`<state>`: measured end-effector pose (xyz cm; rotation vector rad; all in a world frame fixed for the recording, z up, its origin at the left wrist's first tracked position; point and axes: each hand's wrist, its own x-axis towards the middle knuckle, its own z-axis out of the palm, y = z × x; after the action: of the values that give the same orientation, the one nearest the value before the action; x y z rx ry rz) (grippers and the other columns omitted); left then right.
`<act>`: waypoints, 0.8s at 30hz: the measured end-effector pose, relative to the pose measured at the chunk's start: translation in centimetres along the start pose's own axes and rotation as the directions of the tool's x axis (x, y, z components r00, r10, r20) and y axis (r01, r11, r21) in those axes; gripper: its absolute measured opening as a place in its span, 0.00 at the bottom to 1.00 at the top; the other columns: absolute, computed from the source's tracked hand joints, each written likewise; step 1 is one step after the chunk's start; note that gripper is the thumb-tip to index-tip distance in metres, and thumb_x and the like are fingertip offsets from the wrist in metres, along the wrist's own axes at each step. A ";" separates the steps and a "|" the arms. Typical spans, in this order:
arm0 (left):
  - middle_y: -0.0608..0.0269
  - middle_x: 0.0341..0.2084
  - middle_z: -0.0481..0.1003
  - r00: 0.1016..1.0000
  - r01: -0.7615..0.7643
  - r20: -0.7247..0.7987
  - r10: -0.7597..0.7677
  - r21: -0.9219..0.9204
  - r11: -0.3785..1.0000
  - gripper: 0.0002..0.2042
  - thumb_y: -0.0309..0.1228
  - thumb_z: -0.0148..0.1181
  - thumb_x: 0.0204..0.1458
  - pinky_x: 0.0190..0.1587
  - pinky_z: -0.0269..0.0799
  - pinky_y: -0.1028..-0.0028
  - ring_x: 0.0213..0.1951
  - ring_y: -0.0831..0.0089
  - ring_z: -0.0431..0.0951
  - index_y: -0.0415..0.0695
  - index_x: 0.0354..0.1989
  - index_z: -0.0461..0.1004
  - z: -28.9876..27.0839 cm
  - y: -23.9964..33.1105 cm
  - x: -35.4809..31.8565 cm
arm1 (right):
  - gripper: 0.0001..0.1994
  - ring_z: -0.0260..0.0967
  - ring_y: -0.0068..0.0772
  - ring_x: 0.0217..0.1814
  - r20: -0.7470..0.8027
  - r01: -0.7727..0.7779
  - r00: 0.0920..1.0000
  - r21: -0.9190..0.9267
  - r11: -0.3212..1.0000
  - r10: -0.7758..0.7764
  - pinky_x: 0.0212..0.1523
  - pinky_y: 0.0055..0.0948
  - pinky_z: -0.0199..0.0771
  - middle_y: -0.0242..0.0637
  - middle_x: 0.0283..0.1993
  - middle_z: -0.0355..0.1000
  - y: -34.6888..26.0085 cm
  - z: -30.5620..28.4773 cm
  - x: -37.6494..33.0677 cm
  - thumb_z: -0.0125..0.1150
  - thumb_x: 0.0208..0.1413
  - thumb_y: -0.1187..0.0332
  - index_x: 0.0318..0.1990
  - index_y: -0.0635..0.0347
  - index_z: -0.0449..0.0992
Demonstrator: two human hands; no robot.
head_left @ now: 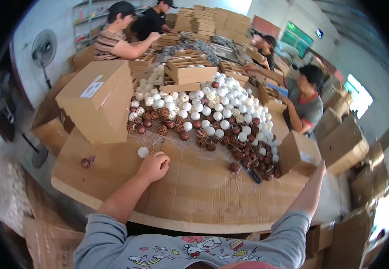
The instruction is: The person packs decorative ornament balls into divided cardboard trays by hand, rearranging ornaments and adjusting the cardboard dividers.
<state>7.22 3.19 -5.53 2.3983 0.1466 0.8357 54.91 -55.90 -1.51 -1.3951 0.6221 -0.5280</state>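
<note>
Far left on the flat brown cardboard-covered table [194, 188], a lone dark red-brown woven ball [85, 163] sits near the edge, well apart from everything else — a nudge of the sheet could probably roll it off. Behind it stands a large closed corrugated carton [96, 101] of plain tan, with a pale label on top; it leans close over the heap of balls and could scatter them if it shifted.

The left hand [154, 166] rests on the cardboard with its fingers curled nearly into a fist. Whether it pinches anything I cannot tell, though a thin pale string seems to run from it toward the small smooth white ball [143, 152] lying just beside its knuckles. Round and light, that ball would likely roll at a careless touch, and the string could snag.

In the middle spreads the big pile of balls [212, 119] — matte white ones, cream string-wound ones, and rough dark rattan-like ones, touching and heaped. A sweeping forearm would likely send many rolling.

To the right, a small open tan cardboard box [297, 153] stands at the pile's edge. The right hand [321, 168] reaches to it, mostly hidden behind the box flap, so its grip cannot be judged; a tug on the light box could tip it.
</note>
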 end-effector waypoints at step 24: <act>0.57 0.28 0.73 0.999 -0.045 0.002 0.045 -0.131 0.990 0.03 0.20 0.54 0.51 0.29 0.68 0.73 0.26 0.68 0.73 0.37 0.32 0.74 0.9 -1.4 -0.2 | 0.16 0.67 0.25 0.37 0.334 0.811 0.369 0.340 0.476 -0.867 0.37 0.23 0.67 0.34 0.40 0.70 -15.9 -6.4 -36.9 0.67 0.45 0.75 0.42 0.61 0.69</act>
<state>7.74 3.86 -6.96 2.2882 0.0344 0.8339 23.77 -37.46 17.16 -1.5895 -0.6302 -0.9779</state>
